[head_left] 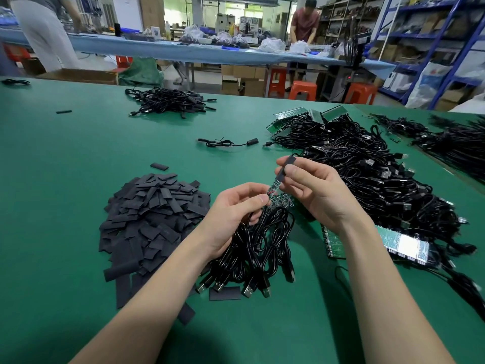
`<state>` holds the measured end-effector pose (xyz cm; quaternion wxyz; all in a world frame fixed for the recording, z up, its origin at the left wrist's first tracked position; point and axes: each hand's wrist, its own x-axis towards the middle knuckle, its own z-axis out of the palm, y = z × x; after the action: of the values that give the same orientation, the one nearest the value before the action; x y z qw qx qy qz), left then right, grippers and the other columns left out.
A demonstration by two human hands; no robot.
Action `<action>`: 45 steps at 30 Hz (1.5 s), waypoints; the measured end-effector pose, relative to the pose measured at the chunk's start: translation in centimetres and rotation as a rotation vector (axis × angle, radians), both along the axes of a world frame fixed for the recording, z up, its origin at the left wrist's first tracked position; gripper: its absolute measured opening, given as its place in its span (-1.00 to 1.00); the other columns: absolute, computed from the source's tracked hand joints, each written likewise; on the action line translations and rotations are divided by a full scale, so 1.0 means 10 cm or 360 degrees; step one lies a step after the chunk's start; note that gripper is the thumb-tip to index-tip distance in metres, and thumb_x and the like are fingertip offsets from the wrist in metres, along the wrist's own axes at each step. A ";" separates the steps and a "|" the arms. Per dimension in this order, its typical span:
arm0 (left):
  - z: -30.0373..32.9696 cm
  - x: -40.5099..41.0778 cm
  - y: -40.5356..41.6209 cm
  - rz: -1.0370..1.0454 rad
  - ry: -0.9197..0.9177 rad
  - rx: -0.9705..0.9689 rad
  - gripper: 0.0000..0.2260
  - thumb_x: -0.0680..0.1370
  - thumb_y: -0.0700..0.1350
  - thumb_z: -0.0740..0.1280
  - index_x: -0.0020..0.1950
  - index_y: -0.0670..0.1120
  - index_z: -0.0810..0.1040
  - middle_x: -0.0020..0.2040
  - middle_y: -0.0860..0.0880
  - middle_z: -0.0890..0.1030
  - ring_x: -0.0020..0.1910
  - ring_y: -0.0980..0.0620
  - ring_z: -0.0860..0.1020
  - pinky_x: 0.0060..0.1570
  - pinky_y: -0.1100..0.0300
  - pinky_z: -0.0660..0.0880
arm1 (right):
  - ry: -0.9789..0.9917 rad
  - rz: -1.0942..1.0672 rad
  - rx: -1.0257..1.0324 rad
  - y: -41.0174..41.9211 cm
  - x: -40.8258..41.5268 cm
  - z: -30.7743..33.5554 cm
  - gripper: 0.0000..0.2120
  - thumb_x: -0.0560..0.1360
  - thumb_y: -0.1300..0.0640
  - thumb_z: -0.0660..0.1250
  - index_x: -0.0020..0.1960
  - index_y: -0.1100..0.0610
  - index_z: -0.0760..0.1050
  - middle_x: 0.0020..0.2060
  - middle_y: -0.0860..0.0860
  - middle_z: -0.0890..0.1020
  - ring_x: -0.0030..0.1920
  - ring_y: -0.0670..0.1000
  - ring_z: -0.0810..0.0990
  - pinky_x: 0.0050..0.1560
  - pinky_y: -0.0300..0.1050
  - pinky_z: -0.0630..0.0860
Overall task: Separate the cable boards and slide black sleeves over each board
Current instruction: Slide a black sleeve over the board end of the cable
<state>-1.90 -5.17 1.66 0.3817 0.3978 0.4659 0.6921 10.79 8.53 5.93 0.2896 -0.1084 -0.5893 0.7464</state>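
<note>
Right of the sleeve pile [154, 222], left hand [233, 211] fingers pinch the board strip [278, 202] steady while right hand [312, 190] fingers pinch 1 black sleeve [285, 168] over a board.

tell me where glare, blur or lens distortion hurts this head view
Head view: glare blows out the green board panel at right, hiding its traces; the table edge bows from wide-angle distortion; the right-hand cable pile smears toward the frame edge; the black sleeve in the right hand stays fairly sharp.
</note>
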 end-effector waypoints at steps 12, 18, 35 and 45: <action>-0.02 0.01 -0.02 -0.0039 0.0173 -0.0088 -0.87 0.59 -0.32 0.32 0.01 -0.14 0.62 -0.26 0.05 0.63 -0.38 0.16 0.42 -0.32 0.35 0.35 | -0.0205 0.0201 0.0146 0.07 0.20 0.10 -0.82 0.41 0.24 0.41 -0.03 0.14 0.73 -0.14 0.09 0.72 -0.14 -0.04 0.69 -0.07 -0.21 0.62; -0.02 0.01 -0.02 -0.0025 0.0116 -0.0066 -0.88 0.59 -0.33 0.30 0.04 -0.20 0.61 -0.22 -0.05 0.58 -0.37 0.11 0.36 -0.31 0.30 0.32 | -0.0160 0.0211 0.0222 0.06 0.21 0.10 -0.80 0.40 0.28 0.41 0.02 0.22 0.66 -0.09 0.14 0.71 -0.06 0.04 0.70 0.00 -0.16 0.62; -0.04 0.04 0.04 0.0213 0.0043 -0.0007 -0.81 0.57 -0.27 0.41 0.16 -0.13 0.53 -0.24 0.01 0.67 -0.37 0.10 0.47 -0.25 0.29 0.49 | -0.0177 -0.0027 0.0115 0.04 0.08 -0.02 -0.77 0.32 0.24 0.49 -0.03 0.25 0.65 -0.16 0.16 0.73 -0.13 0.04 0.71 -0.02 -0.17 0.64; -0.09 0.06 0.05 0.0483 0.0341 0.0032 -0.88 0.46 -0.29 0.53 -0.15 -0.08 0.70 -0.29 0.02 0.70 -0.34 0.14 0.61 -0.21 0.34 0.54 | -0.0227 -0.0089 -0.0079 0.04 0.05 -0.08 -0.73 0.30 0.22 0.50 -0.02 0.28 0.65 -0.17 0.14 0.70 -0.19 0.01 0.66 -0.05 -0.21 0.64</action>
<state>-1.28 -4.68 0.74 0.2171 0.3981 0.5517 0.7000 11.28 8.90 5.13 0.2649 -0.1848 -0.5865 0.7427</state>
